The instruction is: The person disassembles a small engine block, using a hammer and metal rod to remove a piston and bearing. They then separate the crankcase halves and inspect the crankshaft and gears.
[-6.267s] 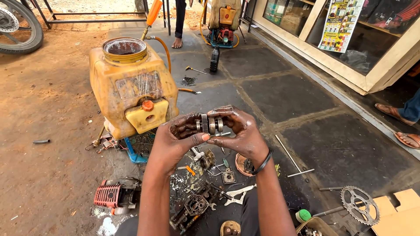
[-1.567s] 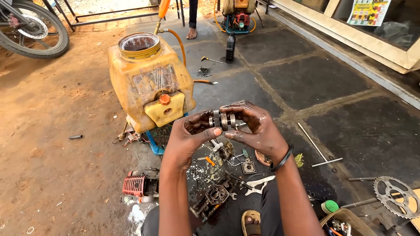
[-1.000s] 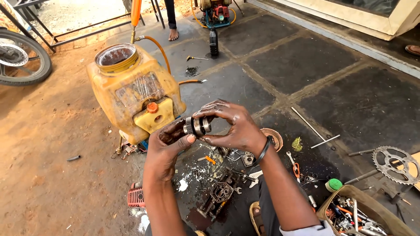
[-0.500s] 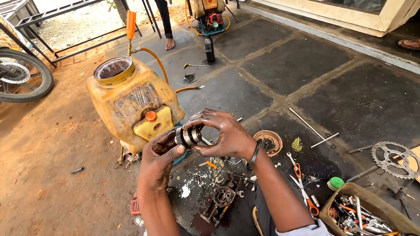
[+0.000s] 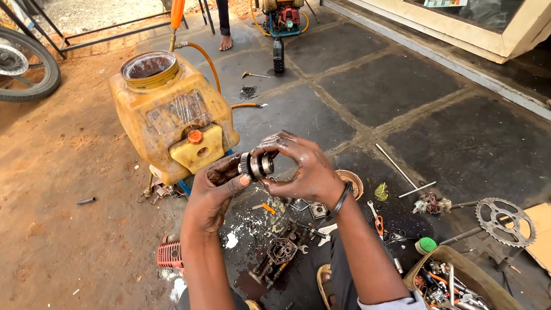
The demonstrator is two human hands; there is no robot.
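Dark stone paving [image 5: 413, 97] with oil stains carries many loose parts. Above it, near the yellow tank [image 5: 172, 120], both hands hold a small metal piston [image 5: 256, 165]. Left hand [image 5: 212, 198] closes around its left end, right hand [image 5: 301, 169] pinches the ringed end with curled fingers. It looks rigid, rather heavy and greasy, so grip the plain sides firmly.
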